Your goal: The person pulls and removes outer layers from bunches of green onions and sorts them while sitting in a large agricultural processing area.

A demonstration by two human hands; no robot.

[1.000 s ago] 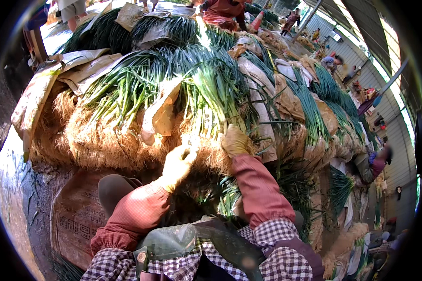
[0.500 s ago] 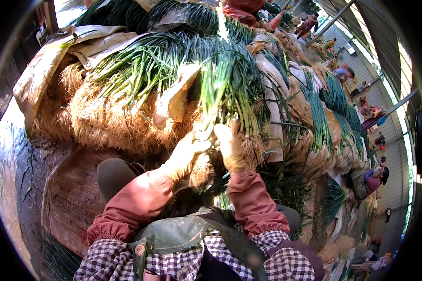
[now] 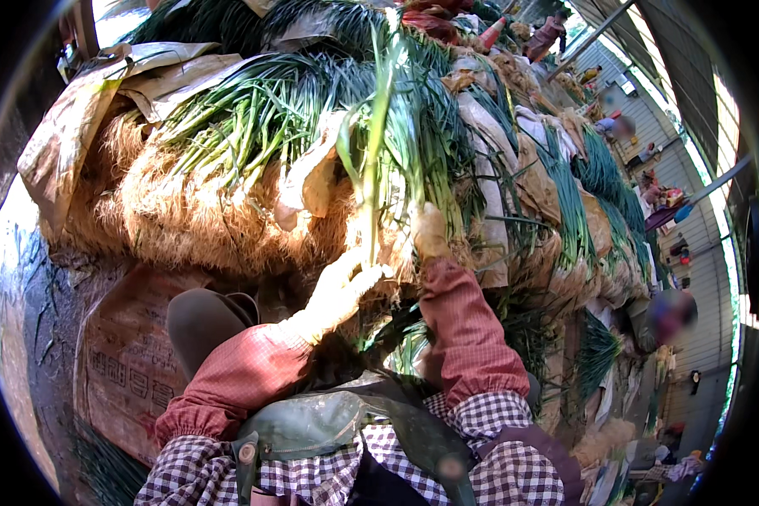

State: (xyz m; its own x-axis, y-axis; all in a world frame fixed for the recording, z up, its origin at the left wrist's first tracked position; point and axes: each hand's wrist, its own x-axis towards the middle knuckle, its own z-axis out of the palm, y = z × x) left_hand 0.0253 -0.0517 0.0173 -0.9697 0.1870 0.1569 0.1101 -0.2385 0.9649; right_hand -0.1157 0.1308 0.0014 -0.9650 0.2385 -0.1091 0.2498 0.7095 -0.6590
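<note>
Both hands wear pale yellowish gloves, with red sleeve covers on the forearms. My left hand [image 3: 339, 293] is closed around the lower end of a long green onion [image 3: 373, 169], whose pale stalk and green leaves stand up in front of the heap. To its right, my right hand [image 3: 431, 232] is curled against the stalks of more green onions [image 3: 413, 173] at the front of the heap. Its fingertips are partly hidden among them. Brown, stringy roots [image 3: 185, 215] hang along the near side of the heap.
Pale sheets [image 3: 72, 156] cover parts of the heap. A brown printed sack [image 3: 126, 346] lies at lower left, near my knee [image 3: 204, 322]. Loose green leaves [image 3: 523, 350] lie below my right forearm. Several people are at the far right, one a nearby person [image 3: 668, 319].
My hands have drawn apart. The left is slightly lower with a green onion standing out of it; the right has moved right and up to the stalks. The root clump beneath the left hand no longer shows.
</note>
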